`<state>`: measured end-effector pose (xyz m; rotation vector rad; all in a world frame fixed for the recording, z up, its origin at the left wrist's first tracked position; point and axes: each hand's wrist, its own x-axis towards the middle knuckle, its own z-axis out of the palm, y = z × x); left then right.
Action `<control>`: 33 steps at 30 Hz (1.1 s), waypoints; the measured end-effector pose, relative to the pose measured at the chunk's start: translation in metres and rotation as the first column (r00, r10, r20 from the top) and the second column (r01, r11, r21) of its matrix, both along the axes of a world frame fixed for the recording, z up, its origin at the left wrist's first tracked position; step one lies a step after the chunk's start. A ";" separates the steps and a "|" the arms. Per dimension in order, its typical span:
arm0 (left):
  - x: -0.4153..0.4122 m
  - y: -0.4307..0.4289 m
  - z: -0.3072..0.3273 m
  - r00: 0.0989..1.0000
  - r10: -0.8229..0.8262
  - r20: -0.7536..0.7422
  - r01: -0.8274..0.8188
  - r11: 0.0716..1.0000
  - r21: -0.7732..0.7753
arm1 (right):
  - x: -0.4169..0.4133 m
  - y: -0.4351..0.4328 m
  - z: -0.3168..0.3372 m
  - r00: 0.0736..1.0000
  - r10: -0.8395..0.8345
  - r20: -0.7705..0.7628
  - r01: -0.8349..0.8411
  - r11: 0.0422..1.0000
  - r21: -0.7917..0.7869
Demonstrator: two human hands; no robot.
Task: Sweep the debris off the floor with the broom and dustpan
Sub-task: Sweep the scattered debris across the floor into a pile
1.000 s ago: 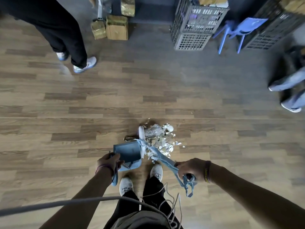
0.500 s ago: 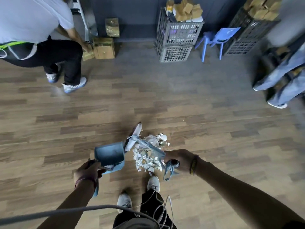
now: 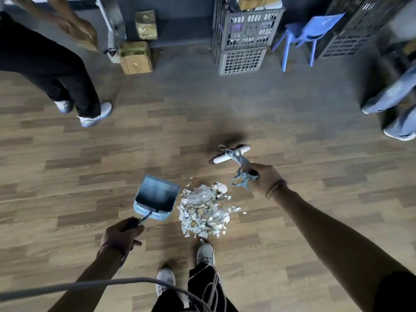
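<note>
A pile of pale debris [image 3: 206, 210] lies on the wooden floor just ahead of my shoes. The blue dustpan [image 3: 156, 197] rests on the floor to the left of the pile, a small gap between them. My left hand [image 3: 122, 234] grips its handle from behind. My right hand [image 3: 263, 177] is closed on the blue handle of the small broom [image 3: 231, 155], whose white head is beyond and to the right of the pile, apart from it. I cannot tell whether the broom head touches the floor.
A person in black trousers [image 3: 67, 86] stands at far left. Another person's legs in jeans [image 3: 391, 97] are at far right. Grey crates [image 3: 244, 37], a blue chair [image 3: 308, 34] and cardboard boxes [image 3: 135, 57] line the back wall. A cable [image 3: 90, 287] crosses in front of me.
My right hand has swung the broom off the pile, up and to the right beyond it. The dustpan now lies flat beside the pile's left edge.
</note>
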<state>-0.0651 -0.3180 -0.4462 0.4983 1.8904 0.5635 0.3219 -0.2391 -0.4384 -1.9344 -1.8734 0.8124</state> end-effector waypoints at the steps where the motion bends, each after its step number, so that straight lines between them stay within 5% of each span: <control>1: 0.004 0.003 0.000 1.000 -0.017 -0.015 0.017 1.000 -0.008 | 0.006 0.006 -0.002 1.000 -0.020 0.018 0.020 1.000 -0.011; 7: 0.013 0.011 -0.006 0.993 -0.090 -0.071 0.087 0.995 -0.052 | 0.010 0.015 -0.022 0.992 -0.109 0.068 0.120 0.977 -0.179; 13: -0.010 0.018 -0.012 0.974 -0.182 -0.138 0.164 0.978 -0.133 | -0.025 0.012 -0.046 0.993 -0.004 0.120 0.032 0.972 -0.234; 18: -0.051 0.035 -0.019 0.899 -0.383 -0.213 0.352 0.921 -0.168 | -0.066 0.016 -0.067 0.981 -0.099 0.166 0.164 0.883 -0.439; 27: -0.146 0.091 -0.053 0.562 -0.802 -0.203 0.772 0.596 -0.220 | -0.193 -0.005 -0.086 0.931 -0.221 0.291 0.316 0.886 -0.339; 33: -0.177 0.109 -0.087 0.353 -0.927 -0.131 0.900 0.374 -0.225 | -0.270 -0.022 -0.093 0.925 -0.240 0.296 0.348 0.848 -0.400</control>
